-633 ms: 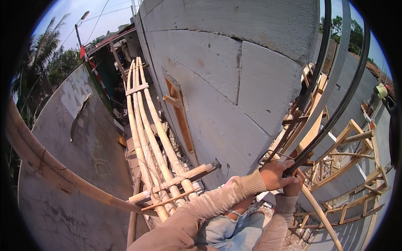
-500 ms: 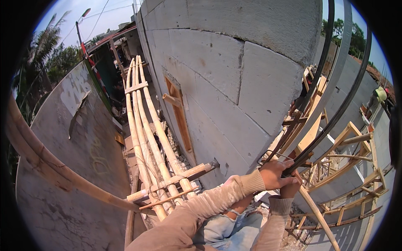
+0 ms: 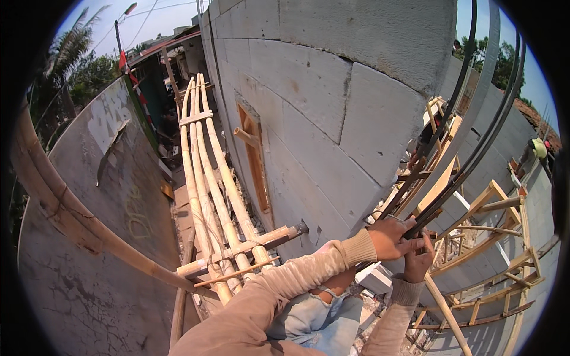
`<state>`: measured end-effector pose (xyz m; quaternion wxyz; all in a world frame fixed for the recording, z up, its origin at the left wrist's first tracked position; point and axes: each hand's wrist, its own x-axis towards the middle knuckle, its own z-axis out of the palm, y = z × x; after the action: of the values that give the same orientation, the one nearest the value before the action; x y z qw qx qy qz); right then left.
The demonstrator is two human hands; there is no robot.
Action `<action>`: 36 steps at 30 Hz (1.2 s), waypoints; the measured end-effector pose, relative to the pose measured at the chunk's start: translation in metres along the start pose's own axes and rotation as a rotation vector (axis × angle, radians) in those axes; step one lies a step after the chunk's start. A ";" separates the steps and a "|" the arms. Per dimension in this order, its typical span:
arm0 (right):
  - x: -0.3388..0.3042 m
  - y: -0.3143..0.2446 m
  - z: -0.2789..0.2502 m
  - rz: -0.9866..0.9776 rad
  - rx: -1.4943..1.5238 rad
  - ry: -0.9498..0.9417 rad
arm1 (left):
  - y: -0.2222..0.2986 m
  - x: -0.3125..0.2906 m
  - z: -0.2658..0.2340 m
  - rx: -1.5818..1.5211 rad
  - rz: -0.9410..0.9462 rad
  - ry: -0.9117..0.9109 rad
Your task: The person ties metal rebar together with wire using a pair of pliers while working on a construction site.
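At the end of the grey block wall (image 3: 297, 113), my two hands meet on dark steel bars (image 3: 442, 210) that rise in an upright bundle. My left hand (image 3: 389, 238), reaching across from the left, has its fingers closed against the bars. Just right of it, my right hand (image 3: 419, 256) has bent fingers pressed together by the lowest visible part of the bars. Whether something small, such as a wire, lies between those fingers cannot be made out. A flat grey upright strip (image 3: 475, 101) stands among the bars.
Bamboo scaffold poles (image 3: 199, 178) run along the wall's left, with a crosspiece (image 3: 243, 252) near my arm. A curved bamboo rail (image 3: 113, 252) crosses the left. Wooden framing (image 3: 481, 261) stands lower right. Two other people show beyond, one in a yellow-green helmet (image 3: 539, 148), one in pale headwear (image 3: 434, 108).
My right hand has come up and outward, its fingers now more visible beside the bars. My left hand stays close to them. The pale headwear has come into sight past the wall's end.
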<state>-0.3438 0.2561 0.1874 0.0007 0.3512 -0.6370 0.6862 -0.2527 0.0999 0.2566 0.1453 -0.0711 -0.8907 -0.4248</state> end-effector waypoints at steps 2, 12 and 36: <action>0.001 -0.003 0.001 0.000 0.077 0.054 | 0.006 -0.001 -0.004 -0.069 0.030 0.044; 0.035 -0.030 0.002 -0.167 0.124 0.073 | 0.023 0.006 -0.006 -0.049 0.230 0.360; 0.051 -0.056 0.006 -0.347 0.509 0.259 | -0.018 -0.027 -0.017 0.274 0.371 0.951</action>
<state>-0.3543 0.2385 0.2605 0.1107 0.3533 -0.3703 0.8519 -0.2280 0.0752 0.2444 0.6139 -0.0074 -0.7464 -0.2570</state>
